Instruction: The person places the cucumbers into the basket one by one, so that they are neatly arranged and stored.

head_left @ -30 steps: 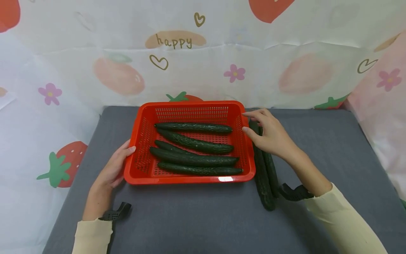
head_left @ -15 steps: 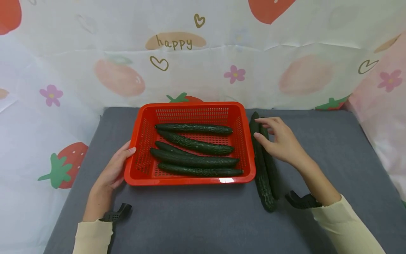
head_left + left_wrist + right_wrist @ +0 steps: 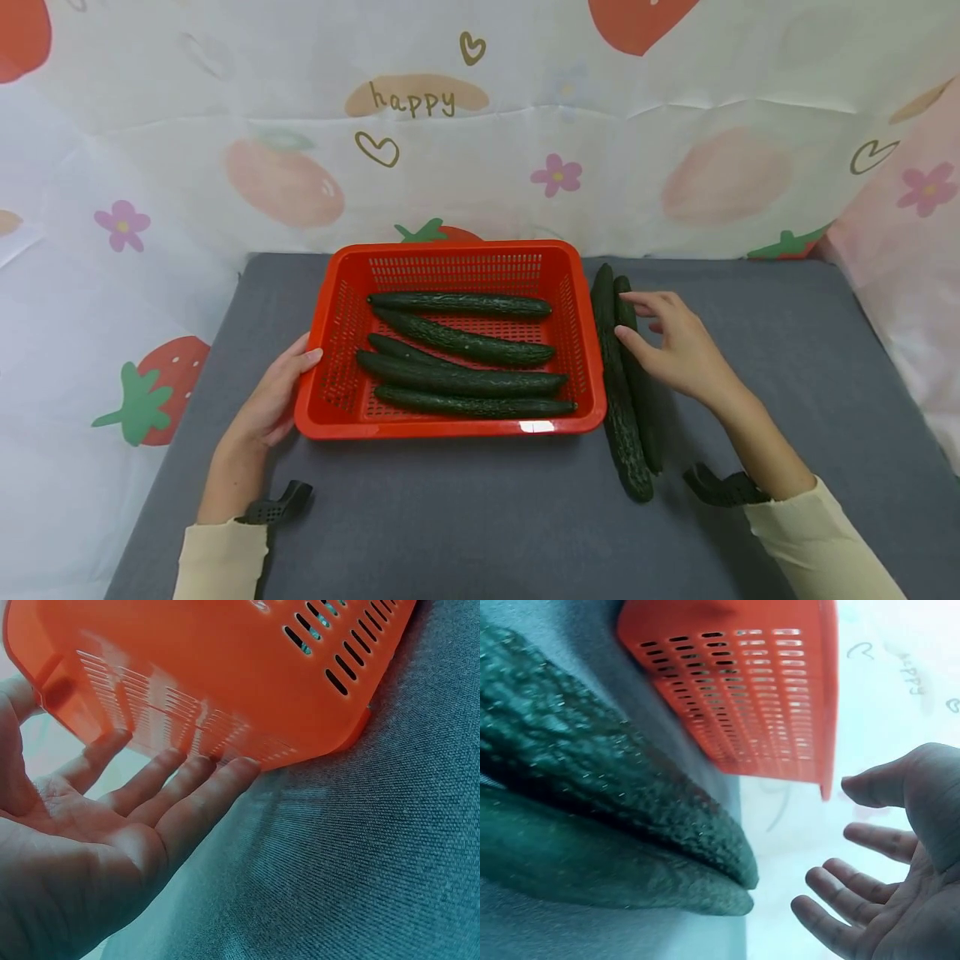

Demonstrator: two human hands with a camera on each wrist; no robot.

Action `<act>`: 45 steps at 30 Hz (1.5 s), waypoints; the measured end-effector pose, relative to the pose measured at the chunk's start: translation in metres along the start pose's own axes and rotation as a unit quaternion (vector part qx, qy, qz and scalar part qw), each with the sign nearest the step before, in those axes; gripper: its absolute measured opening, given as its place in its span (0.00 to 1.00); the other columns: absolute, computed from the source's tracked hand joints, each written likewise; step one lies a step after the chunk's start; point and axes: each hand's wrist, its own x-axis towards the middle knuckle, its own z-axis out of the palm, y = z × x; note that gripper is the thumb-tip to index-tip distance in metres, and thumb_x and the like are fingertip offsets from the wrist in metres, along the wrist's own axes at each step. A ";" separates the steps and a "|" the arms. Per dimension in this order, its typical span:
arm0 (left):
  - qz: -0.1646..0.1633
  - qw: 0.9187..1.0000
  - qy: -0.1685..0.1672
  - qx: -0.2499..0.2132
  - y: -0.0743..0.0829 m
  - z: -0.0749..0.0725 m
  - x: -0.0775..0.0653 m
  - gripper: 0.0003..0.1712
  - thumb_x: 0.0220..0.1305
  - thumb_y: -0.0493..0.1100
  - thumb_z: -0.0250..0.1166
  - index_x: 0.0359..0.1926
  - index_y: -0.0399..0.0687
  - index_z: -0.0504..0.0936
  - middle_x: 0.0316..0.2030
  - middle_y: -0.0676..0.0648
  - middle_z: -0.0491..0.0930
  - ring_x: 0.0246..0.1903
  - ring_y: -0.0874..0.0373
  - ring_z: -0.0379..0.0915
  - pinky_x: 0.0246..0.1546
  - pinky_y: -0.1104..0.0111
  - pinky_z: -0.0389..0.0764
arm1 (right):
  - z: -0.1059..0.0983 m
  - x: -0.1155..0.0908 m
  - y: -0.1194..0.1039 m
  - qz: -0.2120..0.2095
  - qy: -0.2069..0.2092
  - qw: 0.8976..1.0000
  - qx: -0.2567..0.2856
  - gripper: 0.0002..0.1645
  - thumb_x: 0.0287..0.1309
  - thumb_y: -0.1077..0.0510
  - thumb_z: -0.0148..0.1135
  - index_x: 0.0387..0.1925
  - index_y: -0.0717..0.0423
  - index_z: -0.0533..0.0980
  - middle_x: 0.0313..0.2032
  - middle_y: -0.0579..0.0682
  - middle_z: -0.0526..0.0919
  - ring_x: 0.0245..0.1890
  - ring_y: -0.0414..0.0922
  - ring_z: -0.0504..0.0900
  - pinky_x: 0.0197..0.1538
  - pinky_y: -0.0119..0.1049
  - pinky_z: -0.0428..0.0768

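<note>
A red plastic basket (image 3: 450, 428) with slotted walls sits on the grey cloth, several cucumbers (image 3: 465, 382) lying crosswise inside. At its left end my left hand (image 3: 273, 392) holds it, thumb over the rim and fingertips (image 3: 240, 771) against the outer wall. Just right of the basket, two more cucumbers lie lengthwise side by side: a bumpy one (image 3: 621, 408) nearer the basket and a smoother-looking one (image 3: 643, 400) beyond it. Over the farther cucumber hovers my right hand (image 3: 675, 346), thumb and fingers spread and holding nothing; the right wrist view shows a gap between hand and cucumbers.
Grey cloth (image 3: 465, 517) covers the table. A white printed sheet (image 3: 480, 183) hangs right behind the table's back edge and along the left side. Dark straps (image 3: 723, 487) sit on both wrists.
My right hand has moved away from the basket's right rim, rightward and slightly nearer, to above the two loose cucumbers. My left hand and the basket have stayed put.
</note>
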 end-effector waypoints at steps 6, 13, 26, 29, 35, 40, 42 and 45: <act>0.006 1.000 -0.004 -0.002 -0.001 -0.001 0.000 0.26 0.86 0.43 0.44 0.79 0.56 0.58 0.56 0.56 0.87 0.48 0.63 0.90 0.50 0.67 0.89 | 0.004 -0.005 0.012 0.012 -0.003 1.000 -0.010 0.34 0.76 0.54 0.62 0.76 0.62 0.66 0.68 0.72 0.69 0.65 0.69 0.76 0.64 0.68 0.78; 0.008 1.000 -0.005 0.001 -0.002 -0.003 -0.001 0.25 0.86 0.43 0.44 0.78 0.56 0.60 0.55 0.56 0.87 0.46 0.64 0.90 0.49 0.68 0.89 | 0.010 -0.013 0.020 0.031 -0.013 0.999 -0.008 0.34 0.76 0.54 0.62 0.75 0.63 0.66 0.68 0.72 0.69 0.64 0.69 0.77 0.63 0.68 0.80; 0.017 1.000 -0.018 0.012 -0.003 -0.005 0.000 0.25 0.86 0.43 0.42 0.78 0.56 0.60 0.54 0.55 0.87 0.45 0.62 0.90 0.48 0.68 0.89 | 0.019 -0.022 0.036 0.030 -0.033 0.999 -0.021 0.37 0.73 0.57 0.65 0.76 0.67 0.64 0.67 0.73 0.72 0.62 0.69 0.80 0.59 0.67 0.82; 0.018 1.000 -0.021 0.009 -0.003 -0.005 0.000 0.25 0.86 0.42 0.42 0.78 0.56 0.60 0.54 0.55 0.88 0.44 0.62 0.91 0.48 0.68 0.90 | 0.019 -0.023 0.037 0.034 -0.040 0.998 -0.022 0.38 0.73 0.57 0.64 0.76 0.67 0.63 0.68 0.73 0.72 0.63 0.69 0.79 0.58 0.67 0.82; 0.017 1.000 -0.024 0.001 -0.003 -0.004 -0.001 0.25 0.86 0.43 0.42 0.78 0.56 0.60 0.54 0.54 0.88 0.44 0.62 0.91 0.48 0.67 0.90 | 0.021 -0.025 0.041 0.043 -0.044 0.998 -0.027 0.39 0.73 0.57 0.64 0.77 0.67 0.62 0.68 0.74 0.72 0.62 0.70 0.79 0.56 0.68 0.81; 0.015 1.000 -0.021 -0.002 -0.003 -0.004 0.000 0.26 0.86 0.43 0.43 0.78 0.56 0.59 0.55 0.54 0.87 0.46 0.61 0.91 0.49 0.66 0.89 | 0.023 -0.027 0.045 0.053 -0.045 0.997 -0.027 0.40 0.72 0.57 0.64 0.77 0.67 0.61 0.67 0.74 0.73 0.60 0.69 0.81 0.56 0.67 0.82; 0.014 1.000 -0.022 -0.006 -0.003 -0.003 0.000 0.26 0.86 0.43 0.43 0.79 0.56 0.59 0.56 0.54 0.87 0.46 0.61 0.91 0.49 0.66 0.89 | 0.024 -0.028 0.047 0.056 -0.045 0.997 -0.027 0.40 0.72 0.57 0.64 0.77 0.67 0.61 0.66 0.74 0.73 0.60 0.69 0.81 0.56 0.67 0.82; 0.015 1.000 -0.026 -0.009 -0.003 -0.003 0.001 0.26 0.86 0.42 0.42 0.79 0.56 0.59 0.56 0.54 0.87 0.46 0.61 0.91 0.49 0.66 0.89 | 0.026 -0.028 0.049 0.057 -0.045 0.997 -0.027 0.40 0.72 0.57 0.64 0.77 0.67 0.60 0.66 0.74 0.74 0.59 0.69 0.82 0.56 0.67 0.83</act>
